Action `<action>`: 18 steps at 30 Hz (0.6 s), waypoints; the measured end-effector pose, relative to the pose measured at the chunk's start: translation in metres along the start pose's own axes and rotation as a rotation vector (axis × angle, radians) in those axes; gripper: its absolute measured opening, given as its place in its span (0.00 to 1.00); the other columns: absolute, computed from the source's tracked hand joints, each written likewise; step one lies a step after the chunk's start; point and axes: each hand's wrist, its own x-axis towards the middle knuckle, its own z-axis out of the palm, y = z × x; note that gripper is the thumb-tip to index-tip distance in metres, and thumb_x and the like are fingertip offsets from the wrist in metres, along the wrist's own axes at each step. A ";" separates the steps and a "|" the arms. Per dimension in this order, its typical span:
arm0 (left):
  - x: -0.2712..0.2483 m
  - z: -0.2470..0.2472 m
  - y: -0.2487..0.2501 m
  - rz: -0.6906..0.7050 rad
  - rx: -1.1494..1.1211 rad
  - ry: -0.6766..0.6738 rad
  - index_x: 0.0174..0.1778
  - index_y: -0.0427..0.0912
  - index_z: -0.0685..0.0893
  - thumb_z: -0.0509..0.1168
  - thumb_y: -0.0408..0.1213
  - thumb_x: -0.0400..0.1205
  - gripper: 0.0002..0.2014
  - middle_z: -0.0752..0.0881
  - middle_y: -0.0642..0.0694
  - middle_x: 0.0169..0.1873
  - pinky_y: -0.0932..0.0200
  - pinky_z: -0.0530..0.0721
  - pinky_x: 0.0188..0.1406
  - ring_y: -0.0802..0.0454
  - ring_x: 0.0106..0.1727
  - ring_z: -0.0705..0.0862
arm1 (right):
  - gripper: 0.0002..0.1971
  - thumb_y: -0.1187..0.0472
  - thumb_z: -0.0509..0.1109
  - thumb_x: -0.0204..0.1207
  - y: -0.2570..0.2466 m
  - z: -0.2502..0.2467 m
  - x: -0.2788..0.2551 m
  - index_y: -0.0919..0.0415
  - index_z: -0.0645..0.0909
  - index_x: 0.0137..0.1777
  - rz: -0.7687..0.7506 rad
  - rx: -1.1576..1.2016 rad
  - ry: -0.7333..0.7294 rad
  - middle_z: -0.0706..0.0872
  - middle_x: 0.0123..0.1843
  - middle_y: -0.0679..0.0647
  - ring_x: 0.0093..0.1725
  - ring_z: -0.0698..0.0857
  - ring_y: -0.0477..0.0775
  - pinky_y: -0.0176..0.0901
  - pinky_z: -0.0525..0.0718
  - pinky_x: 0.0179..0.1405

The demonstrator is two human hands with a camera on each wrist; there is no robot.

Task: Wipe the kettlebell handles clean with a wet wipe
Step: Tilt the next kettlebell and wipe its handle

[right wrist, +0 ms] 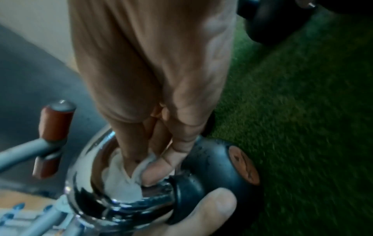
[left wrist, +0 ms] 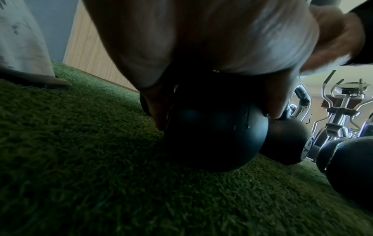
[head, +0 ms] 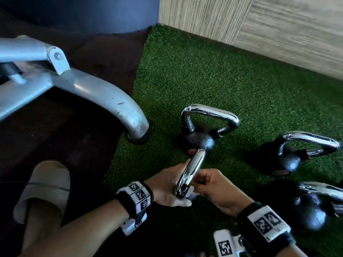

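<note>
A black kettlebell with a chrome handle is tipped toward me on the green turf. My left hand grips the near bend of the handle from the left, with its thumb under it. My right hand reaches into the loop from the right. In the right wrist view its fingers pinch a crumpled white wet wipe against the inside of the handle. The left wrist view shows the dark ball resting on the turf below my hand.
Three more chrome-handled kettlebells stand on the turf: one just behind and two at the right. A grey machine leg lands at the turf's left edge. My sandalled foot is at the lower left. A wooden wall runs behind.
</note>
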 end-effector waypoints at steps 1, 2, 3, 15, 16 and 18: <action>0.000 0.002 -0.003 0.016 0.016 -0.001 0.82 0.55 0.65 0.83 0.50 0.71 0.46 0.75 0.59 0.71 0.52 0.82 0.71 0.58 0.69 0.80 | 0.17 0.71 0.79 0.70 0.001 0.000 -0.002 0.77 0.86 0.58 0.040 0.090 -0.026 0.92 0.54 0.70 0.48 0.92 0.56 0.44 0.91 0.51; -0.001 0.004 -0.003 0.040 0.041 -0.006 0.80 0.54 0.68 0.82 0.51 0.71 0.43 0.72 0.59 0.72 0.51 0.82 0.71 0.57 0.70 0.79 | 0.19 0.73 0.77 0.71 0.001 0.001 -0.004 0.80 0.83 0.61 0.091 0.195 -0.041 0.91 0.54 0.70 0.47 0.92 0.57 0.44 0.92 0.49; -0.002 0.006 -0.003 0.062 0.079 -0.005 0.76 0.52 0.73 0.82 0.51 0.71 0.39 0.68 0.59 0.73 0.50 0.82 0.71 0.55 0.70 0.78 | 0.20 0.76 0.75 0.72 0.002 0.001 -0.006 0.82 0.79 0.63 0.128 0.306 -0.048 0.90 0.54 0.71 0.47 0.92 0.58 0.44 0.93 0.47; 0.003 0.015 -0.020 0.041 0.018 0.047 0.73 0.56 0.72 0.80 0.54 0.68 0.38 0.75 0.62 0.66 0.49 0.83 0.68 0.60 0.68 0.79 | 0.12 0.81 0.69 0.69 -0.002 0.010 -0.013 0.72 0.79 0.51 0.065 0.547 0.116 0.90 0.45 0.69 0.38 0.92 0.59 0.45 0.93 0.37; 0.002 0.016 -0.019 0.040 0.035 0.050 0.74 0.55 0.71 0.81 0.54 0.68 0.39 0.74 0.62 0.66 0.49 0.83 0.68 0.59 0.68 0.78 | 0.11 0.81 0.71 0.67 -0.002 0.012 -0.010 0.71 0.78 0.47 0.033 0.518 0.156 0.91 0.43 0.68 0.37 0.92 0.58 0.45 0.93 0.36; 0.001 0.019 -0.020 0.033 0.034 0.067 0.80 0.54 0.66 0.80 0.56 0.68 0.46 0.73 0.60 0.71 0.48 0.81 0.72 0.58 0.72 0.77 | 0.12 0.80 0.72 0.63 -0.004 0.015 -0.002 0.70 0.76 0.43 -0.045 0.491 0.276 0.91 0.39 0.65 0.34 0.92 0.57 0.45 0.92 0.34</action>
